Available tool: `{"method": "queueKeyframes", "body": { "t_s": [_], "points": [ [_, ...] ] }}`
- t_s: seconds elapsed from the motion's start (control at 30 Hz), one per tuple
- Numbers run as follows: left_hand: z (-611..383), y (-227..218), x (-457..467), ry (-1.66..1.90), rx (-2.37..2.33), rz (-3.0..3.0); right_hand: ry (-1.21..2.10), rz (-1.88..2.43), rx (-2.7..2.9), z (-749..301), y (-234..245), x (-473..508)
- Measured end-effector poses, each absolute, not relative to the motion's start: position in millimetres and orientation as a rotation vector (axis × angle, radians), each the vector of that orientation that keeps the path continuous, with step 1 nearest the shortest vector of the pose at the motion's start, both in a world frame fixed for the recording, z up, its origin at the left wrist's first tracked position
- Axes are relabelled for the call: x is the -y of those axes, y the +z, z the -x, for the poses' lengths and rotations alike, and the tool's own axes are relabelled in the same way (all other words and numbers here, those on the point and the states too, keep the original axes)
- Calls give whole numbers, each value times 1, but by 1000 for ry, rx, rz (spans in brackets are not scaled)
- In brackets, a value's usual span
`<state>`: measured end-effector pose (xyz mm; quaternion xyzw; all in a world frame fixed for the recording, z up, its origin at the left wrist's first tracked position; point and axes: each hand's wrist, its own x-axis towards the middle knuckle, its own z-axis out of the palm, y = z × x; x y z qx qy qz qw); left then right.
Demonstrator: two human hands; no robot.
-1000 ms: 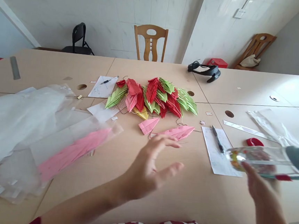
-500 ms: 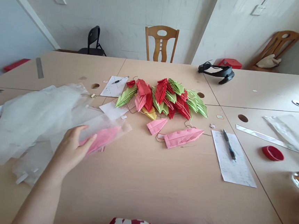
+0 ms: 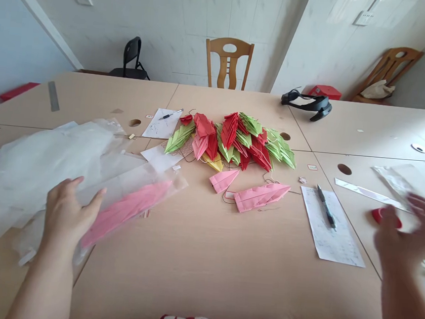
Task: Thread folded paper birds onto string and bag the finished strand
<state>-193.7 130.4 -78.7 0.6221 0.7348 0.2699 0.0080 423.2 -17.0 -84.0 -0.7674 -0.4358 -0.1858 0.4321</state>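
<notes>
My left hand (image 3: 68, 211) is over the heap of clear plastic bags (image 3: 52, 160) at the left, thumb and fingers apart. Just to its right lies a clear bag with pink paper (image 3: 128, 209) inside; whether the hand touches the plastic I cannot tell. My right hand (image 3: 409, 234) is raised at the right, slightly blurred, its thumb and fingers apart with nothing visible between them. Behind it a red ring (image 3: 378, 214) is partly hidden. Two pink folded-paper pieces (image 3: 261, 197) with thread lie mid-table, in front of a pile of red, green and yellow folded paper (image 3: 232, 139).
A written sheet (image 3: 332, 234) with a pen (image 3: 326, 207) lies right of centre. Farther right are a white strip (image 3: 369, 194) and a clear bag (image 3: 400, 178). A black headset (image 3: 308, 106) rests at the back. Another sheet (image 3: 159, 127) and a wooden chair (image 3: 228, 61) are beyond.
My left hand has moved left and toward me, off the bagged pink paper, uncovering more of it. My right hand has come into view at the right, over the red ring.
</notes>
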Motion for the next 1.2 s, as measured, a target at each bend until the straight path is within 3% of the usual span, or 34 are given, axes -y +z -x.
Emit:
{"method": "queueKeyframes", "body": {
  "t_s": [0.13,0.3,0.57,0.97,1.2],
  "points": [
    [118,-64,-139,1024,-1926,-2191,-28,1557,1931,-371,-86,-44],
    [28,-83,-147,715,-1543,-1952,213,1362,2340,-291,-92,-89],
    [-26,-111,-168,367,-1636,-1880,251,1417,2109,-242,-98,-117],
    [-17,-134,-164,979,-1246,-1726,690,1321,1508,-265,-83,-123],
    [-18,-132,-158,1021,-1023,-1628,1040,1242,1680,-264,-88,-113]
  ]
}}
